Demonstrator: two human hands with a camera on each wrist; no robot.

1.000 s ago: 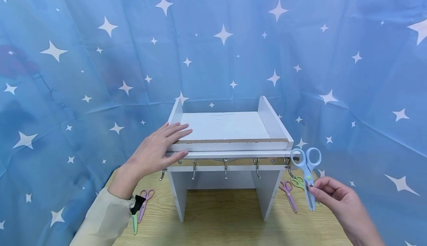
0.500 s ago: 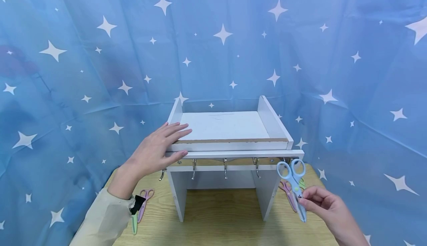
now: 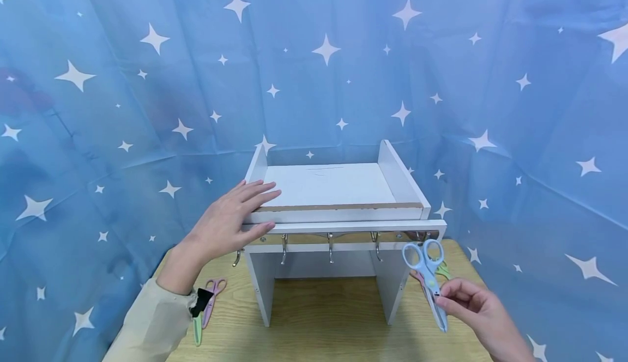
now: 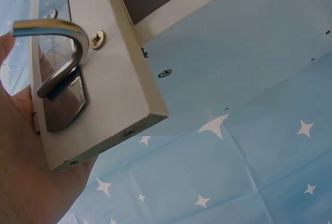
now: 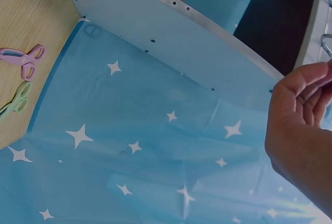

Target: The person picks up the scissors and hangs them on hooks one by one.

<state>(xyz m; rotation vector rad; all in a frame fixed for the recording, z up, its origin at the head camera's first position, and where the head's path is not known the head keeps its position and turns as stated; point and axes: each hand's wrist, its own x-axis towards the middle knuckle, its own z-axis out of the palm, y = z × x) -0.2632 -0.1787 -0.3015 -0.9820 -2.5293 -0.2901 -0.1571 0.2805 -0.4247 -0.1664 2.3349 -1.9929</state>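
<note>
Held by the blades in a pinching grip, the blue scissors hang from the right hand, long axis leaning up-left, loops near the shelf's right front end; the left hand, farther away, rests straight-fingered on its left.

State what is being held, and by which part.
The right grip pinches the blue scissors by the blades. The left grip only rests on the white shelf unit, at its front left corner.
</note>
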